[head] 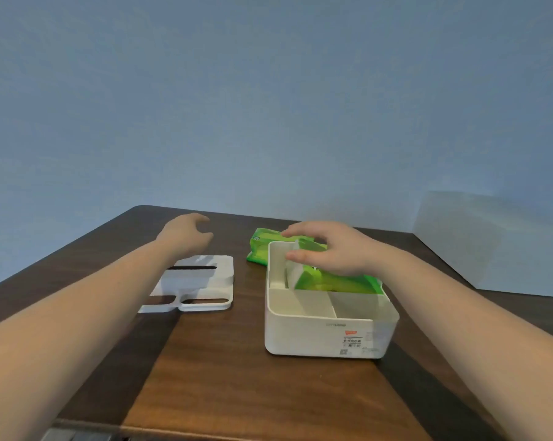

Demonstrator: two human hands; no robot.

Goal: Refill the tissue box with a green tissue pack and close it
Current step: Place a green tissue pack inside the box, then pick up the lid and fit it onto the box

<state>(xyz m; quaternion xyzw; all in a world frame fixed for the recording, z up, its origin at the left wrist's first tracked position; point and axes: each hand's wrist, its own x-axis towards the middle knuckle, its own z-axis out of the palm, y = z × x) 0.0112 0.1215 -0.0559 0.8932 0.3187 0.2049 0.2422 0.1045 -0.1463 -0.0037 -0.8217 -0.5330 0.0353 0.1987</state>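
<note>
The white tissue box (pixel 316 335) stands open on the table, right of centre, with dividers inside. A green tissue pack (pixel 342 281) lies in its rear compartment, a white tissue sticking up at its left end. My right hand (pixel 332 249) rests on top of this pack, fingers spread over it. A second green pack (pixel 262 249) lies on the table just behind the box. The white lid (pixel 205 281) with slots lies flat to the left of the box. My left hand (pixel 186 232) hovers beyond the lid, fingers loosely curled, holding nothing.
The dark wooden table (pixel 224 377) has a lighter strip down its middle, and its near edge runs along the bottom of the view. A blue-grey wall stands behind the far edge. A pale box shape (pixel 491 243) sits at the far right.
</note>
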